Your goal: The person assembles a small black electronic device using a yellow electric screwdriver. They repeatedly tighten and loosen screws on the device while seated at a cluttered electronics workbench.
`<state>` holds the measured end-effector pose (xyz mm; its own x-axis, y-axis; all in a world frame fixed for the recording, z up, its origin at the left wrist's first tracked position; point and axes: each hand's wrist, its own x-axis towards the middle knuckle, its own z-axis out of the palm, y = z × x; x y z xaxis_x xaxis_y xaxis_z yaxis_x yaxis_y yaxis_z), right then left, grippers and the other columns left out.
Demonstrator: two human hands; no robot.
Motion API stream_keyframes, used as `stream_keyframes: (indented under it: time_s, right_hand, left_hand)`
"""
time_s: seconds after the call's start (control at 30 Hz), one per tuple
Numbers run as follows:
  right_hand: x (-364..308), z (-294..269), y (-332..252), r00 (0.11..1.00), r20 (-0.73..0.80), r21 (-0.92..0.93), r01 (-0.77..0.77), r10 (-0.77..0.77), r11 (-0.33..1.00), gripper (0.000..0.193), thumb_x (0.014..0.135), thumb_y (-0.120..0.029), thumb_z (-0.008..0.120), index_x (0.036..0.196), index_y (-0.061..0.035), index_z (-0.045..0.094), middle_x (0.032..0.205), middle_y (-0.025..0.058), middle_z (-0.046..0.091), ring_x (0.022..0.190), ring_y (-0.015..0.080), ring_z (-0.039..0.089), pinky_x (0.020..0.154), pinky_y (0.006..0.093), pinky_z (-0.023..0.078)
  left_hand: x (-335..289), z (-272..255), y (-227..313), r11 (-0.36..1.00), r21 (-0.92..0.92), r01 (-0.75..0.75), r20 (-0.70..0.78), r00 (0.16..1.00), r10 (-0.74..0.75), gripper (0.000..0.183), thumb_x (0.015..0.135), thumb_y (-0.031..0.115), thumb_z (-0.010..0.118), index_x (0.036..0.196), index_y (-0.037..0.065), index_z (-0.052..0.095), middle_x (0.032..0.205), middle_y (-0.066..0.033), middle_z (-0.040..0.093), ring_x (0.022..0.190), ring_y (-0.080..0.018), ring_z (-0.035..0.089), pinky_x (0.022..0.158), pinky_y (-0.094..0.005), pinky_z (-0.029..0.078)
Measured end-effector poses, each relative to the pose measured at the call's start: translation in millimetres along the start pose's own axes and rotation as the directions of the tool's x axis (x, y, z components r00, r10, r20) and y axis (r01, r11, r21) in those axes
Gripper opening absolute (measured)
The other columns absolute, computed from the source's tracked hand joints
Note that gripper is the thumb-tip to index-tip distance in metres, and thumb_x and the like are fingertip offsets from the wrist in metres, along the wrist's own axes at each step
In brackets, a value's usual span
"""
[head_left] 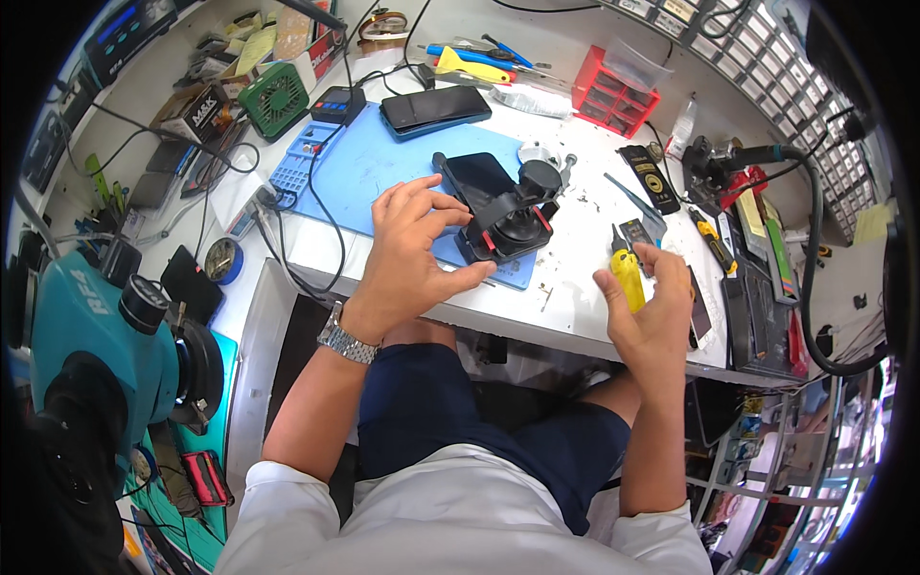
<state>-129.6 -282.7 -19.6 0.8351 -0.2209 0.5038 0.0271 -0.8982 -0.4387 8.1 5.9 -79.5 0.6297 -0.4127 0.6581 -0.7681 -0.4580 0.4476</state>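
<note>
A dark phone sits in a black clamping fixture with red accents and a round black knob-like part. The fixture rests on the blue mat's front right part. My left hand is open at its left side, fingers curved and thumb stretched toward the fixture's near edge; fingertip contact is hard to make out. To the right, my right hand has thumb and fingers apart around a yellow tool with a dark tip. I cannot tell whether it touches the tool.
The blue mat bears another dark phone at its back. A red drawer box stands behind. Tweezers and a yellow-black cutter lie right. A teal microscope rises at left; cables hang over the front edge.
</note>
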Motion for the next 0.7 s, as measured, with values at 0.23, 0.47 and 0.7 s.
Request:
stream_keyframes:
  time_s: [0.23,0.47,0.7]
  right_hand:
    - [-36.7,27.5,45.7,0.990,-0.046,0.029,-0.130,0.131,0.991,0.057,0.097,-0.019,0.090,0.142,0.0045,0.065,0.130,0.0267,0.068,0.127,0.0482,0.062,0.113,0.0566,0.049]
    - [-37.9,21.0,39.2,0.965,-0.208,0.211,-0.114,0.158,0.971,0.042,0.100,-0.013,0.086,0.136,0.0036,0.072,0.125,0.0245,0.073,0.115,0.0439,0.070,0.104,0.0511,0.055]
    - [-31.4,0.5,10.8,0.967,-0.253,0.336,0.048,0.041,0.941,0.041,0.097,-0.012,0.091,0.131,0.0032,0.075,0.117,0.0234,0.078,0.106,0.0397,0.076,0.099,0.0448,0.059]
  left_hand:
    - [13.4,13.6,8.7,0.988,-0.141,0.058,-0.037,0.997,-0.064,0.053,0.077,0.020,0.105,0.118,-0.001,0.079,0.130,-0.0121,0.076,0.144,-0.0410,0.069,0.117,-0.0496,0.055]
    - [11.2,23.1,10.3,0.988,-0.147,0.036,-0.119,0.991,-0.054,0.055,0.076,0.027,0.108,0.119,0.002,0.083,0.130,-0.0126,0.077,0.139,-0.0393,0.070,0.115,-0.0493,0.052]
    - [11.0,26.1,10.1,0.984,-0.181,0.004,-0.166,0.985,-0.035,0.058,0.075,0.026,0.111,0.120,0.001,0.084,0.129,-0.0129,0.077,0.136,-0.0387,0.072,0.111,-0.0476,0.057]
